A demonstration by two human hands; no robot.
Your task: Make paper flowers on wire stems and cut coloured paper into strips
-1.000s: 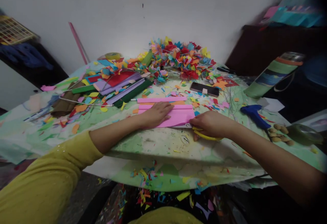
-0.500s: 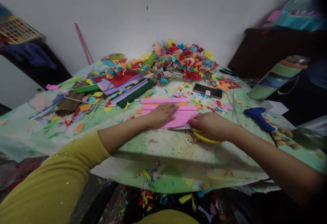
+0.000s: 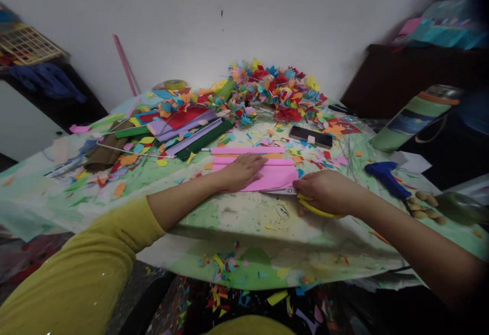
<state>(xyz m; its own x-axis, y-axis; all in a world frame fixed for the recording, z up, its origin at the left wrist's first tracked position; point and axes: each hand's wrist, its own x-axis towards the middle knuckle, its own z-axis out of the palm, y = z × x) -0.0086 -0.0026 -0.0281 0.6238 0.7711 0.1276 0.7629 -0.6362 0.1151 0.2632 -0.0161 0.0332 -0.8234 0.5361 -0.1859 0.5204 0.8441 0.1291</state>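
Observation:
My left hand (image 3: 241,171) lies flat, fingers spread, on a folded pink paper sheet (image 3: 275,175) in the middle of the table. Just right of it, my right hand (image 3: 327,192) grips yellow-handled scissors (image 3: 305,203) whose metal blades (image 3: 281,191) rest along the sheet's near edge. Two rolled pink paper strips (image 3: 246,150) lie directly behind the sheet.
A heap of paper flowers (image 3: 275,90) fills the back of the table (image 3: 244,218). Folded coloured paper sheets (image 3: 183,129) lie at left, a phone (image 3: 310,136) behind the sheet. At right: a blue glue gun (image 3: 384,176), nuts (image 3: 422,205) and a tipped green bottle (image 3: 412,117). Scraps cover everything.
My right hand with the scissors has shifted slightly right along the pink sheet's near edge. My left hand stays pressed on the sheet.

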